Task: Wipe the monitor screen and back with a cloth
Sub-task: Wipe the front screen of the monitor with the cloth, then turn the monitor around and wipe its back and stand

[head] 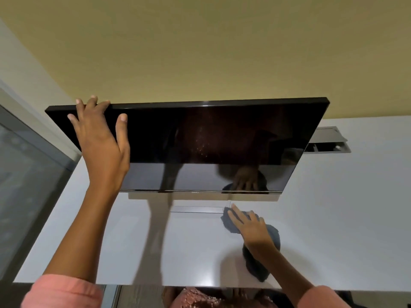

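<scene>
On my feed I read a glossy black monitor (200,138), a dark grey cloth (270,237), a plain white desk (338,218), a mustard-yellow wall (200,52), salmon-pink sleeves (62,292) and a pink garment (195,300) with a speckled, lacy pattern.

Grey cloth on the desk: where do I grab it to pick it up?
Probably from straight above: the grey cloth lies on the white desk under the right hand. Curl fingers into its bunched end nearest you, where folds rise up.
</scene>
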The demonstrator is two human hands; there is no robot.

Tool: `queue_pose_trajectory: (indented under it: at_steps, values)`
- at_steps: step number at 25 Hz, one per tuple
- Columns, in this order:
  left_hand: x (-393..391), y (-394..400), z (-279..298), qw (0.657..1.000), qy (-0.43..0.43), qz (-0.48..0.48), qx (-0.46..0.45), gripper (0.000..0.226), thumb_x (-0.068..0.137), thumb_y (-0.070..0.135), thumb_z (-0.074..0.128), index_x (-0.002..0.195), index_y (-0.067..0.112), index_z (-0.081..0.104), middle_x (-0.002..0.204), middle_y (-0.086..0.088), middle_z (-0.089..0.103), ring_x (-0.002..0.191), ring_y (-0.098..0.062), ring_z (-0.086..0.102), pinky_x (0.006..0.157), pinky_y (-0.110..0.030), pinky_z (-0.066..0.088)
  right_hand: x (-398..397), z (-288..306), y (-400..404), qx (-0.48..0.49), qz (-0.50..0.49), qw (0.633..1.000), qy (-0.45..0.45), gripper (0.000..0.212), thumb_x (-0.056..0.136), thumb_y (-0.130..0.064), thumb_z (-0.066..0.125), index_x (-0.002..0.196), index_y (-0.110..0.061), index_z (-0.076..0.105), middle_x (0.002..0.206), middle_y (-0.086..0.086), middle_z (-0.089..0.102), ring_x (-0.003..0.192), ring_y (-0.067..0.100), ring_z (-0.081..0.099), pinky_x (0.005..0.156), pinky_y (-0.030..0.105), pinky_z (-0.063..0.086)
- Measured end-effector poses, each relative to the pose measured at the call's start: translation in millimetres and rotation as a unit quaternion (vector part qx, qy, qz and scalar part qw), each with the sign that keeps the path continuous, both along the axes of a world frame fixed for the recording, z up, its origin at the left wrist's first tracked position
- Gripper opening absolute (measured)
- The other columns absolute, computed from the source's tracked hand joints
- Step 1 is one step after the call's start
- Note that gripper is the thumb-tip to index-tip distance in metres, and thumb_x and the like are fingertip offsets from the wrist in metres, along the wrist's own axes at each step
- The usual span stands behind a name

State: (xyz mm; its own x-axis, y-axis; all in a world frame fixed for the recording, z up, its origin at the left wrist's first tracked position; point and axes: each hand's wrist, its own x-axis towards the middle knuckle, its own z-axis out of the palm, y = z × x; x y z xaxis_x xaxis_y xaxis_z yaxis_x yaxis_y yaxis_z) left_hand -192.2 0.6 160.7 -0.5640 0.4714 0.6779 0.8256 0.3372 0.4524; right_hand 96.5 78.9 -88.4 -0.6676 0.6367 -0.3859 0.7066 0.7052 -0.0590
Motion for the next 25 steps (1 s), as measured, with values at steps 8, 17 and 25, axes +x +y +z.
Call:
queue_pose_trajectory:
  at_steps: [8,17,25]
  values:
    - [78,26,-1,0.994,0.036,-0.057,-0.087,0.058,0.101,0.035,0.034,0.146,0.001,0.023,0.156,-0.016,0.016,0.145,-0.031,0.005,0.117,-0.037,-0.001,81,9,59,0.131,-0.247,0.952,0.125,0.075,0.065,0.007,0.076,0.134,-0.003,0.049,0.136,0.021,0.05,0.082,0.041,0.054,0.06,0.045,0.051]
    - [93,33,-1,0.99,0.049,-0.027,-0.13,0.064,0.1,0.039,0.03,0.145,-0.005,0.02,0.154,-0.022,0.017,0.144,-0.036,0.005,0.118,-0.044,0.004,99,45,94,-0.055,-0.326,0.935,0.128,0.065,0.094,-0.055,0.039,0.146,-0.017,0.029,0.155,0.01,0.021,0.134,0.037,0.03,0.104,0.054,0.032]
    - [110,37,4,0.99,0.022,0.008,-0.142,0.067,0.101,0.039,0.031,0.143,-0.012,0.019,0.151,-0.033,0.012,0.142,-0.044,0.009,0.115,-0.053,0.009,57,224,71,-0.039,-0.297,0.68,0.669,0.04,0.099,-0.008,0.039,0.136,-0.02,0.05,0.135,-0.005,0.054,0.126,0.005,0.048,0.106,0.022,0.039]
